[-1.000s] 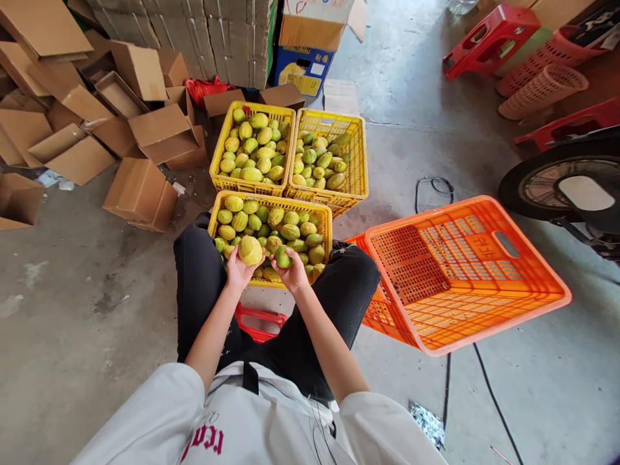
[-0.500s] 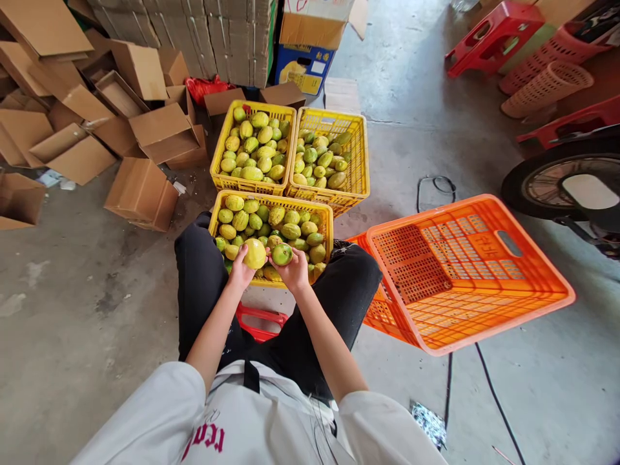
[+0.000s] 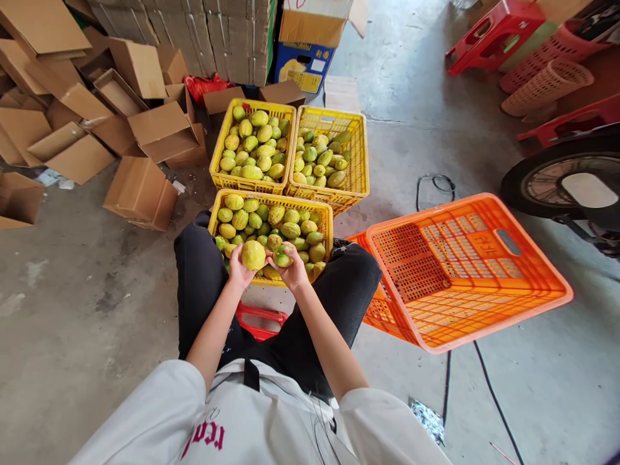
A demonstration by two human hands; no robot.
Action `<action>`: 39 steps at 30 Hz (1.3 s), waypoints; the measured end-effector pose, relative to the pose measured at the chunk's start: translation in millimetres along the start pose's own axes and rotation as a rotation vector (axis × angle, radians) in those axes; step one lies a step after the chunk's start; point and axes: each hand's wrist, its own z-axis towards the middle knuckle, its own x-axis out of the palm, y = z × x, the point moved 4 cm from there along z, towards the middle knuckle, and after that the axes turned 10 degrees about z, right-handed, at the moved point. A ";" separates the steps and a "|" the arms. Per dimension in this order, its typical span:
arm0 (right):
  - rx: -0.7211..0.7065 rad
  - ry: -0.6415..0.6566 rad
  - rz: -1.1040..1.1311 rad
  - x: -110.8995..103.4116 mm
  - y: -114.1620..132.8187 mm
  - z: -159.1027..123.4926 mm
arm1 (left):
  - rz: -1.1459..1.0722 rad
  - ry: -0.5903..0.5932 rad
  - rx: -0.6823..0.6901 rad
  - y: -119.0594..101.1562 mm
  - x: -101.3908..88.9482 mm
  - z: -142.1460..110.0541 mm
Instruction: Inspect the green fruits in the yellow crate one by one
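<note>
My left hand [image 3: 239, 268] is closed around a round yellow fruit [image 3: 253, 256]. In my right hand [image 3: 294, 266] sits a smaller green fruit [image 3: 281, 256], with fingers wrapped over its side. Both hands are close together above the near edge of a yellow crate [image 3: 212, 223] between my knees. That crate is filled with oval yellow-green fruits [image 3: 290, 230], melon-like in look; their exact kind I cannot tell. Two more yellow crates of the same fruit stand just beyond, the left one [image 3: 213, 171] fuller than the right one [image 3: 361, 152].
An orange crate [image 3: 489, 284] tilts open at my right, beside a wheel [image 3: 557, 177]. Cardboard boxes [image 3: 140, 190] lie heaped at the left. Red stools [image 3: 494, 39] and pink baskets [image 3: 547, 87] are at the far right. Black cables [image 3: 496, 394] run over the floor.
The green fruit has turned in my right hand, and my fingers now reach over its top. The yellow fruit has shifted slightly in my left hand. The crates have stayed put.
</note>
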 end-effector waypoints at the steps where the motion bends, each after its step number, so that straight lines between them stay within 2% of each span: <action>1: -0.002 -0.001 -0.013 0.4 -0.2 0.1 | -0.017 0.001 -0.008 0.0 0.4 -0.9; 5: -0.025 -0.028 -0.035 1.9 1.6 1.2 | -0.055 0.020 0.018 -3.0 4.4 -4.2; 9: -0.004 -0.019 0.044 3.2 3.2 0.9 | 0.010 0.072 0.016 -2.7 8.4 -3.4; 15: 0.007 0.060 0.122 9.7 4.9 -0.2 | 0.015 -0.029 0.022 -2.0 -1.9 1.0; 19: -0.020 0.061 0.096 10.9 5.5 -0.2 | -0.011 0.001 0.047 -4.9 -1.6 -0.3; 25: -0.075 -0.028 0.061 5.1 4.4 0.7 | 0.113 0.002 0.019 -2.4 2.9 -1.8; 31: -0.035 0.041 -0.007 11.2 -1.7 -1.2 | 0.205 0.067 -0.002 -0.2 7.2 -2.1; 35: -0.047 0.020 0.001 9.8 -1.3 -0.6 | 0.147 0.030 -0.004 0.1 5.0 -0.3; 39: -0.012 0.035 0.077 8.0 2.0 1.0 | 0.024 0.012 0.065 -2.1 5.4 -0.6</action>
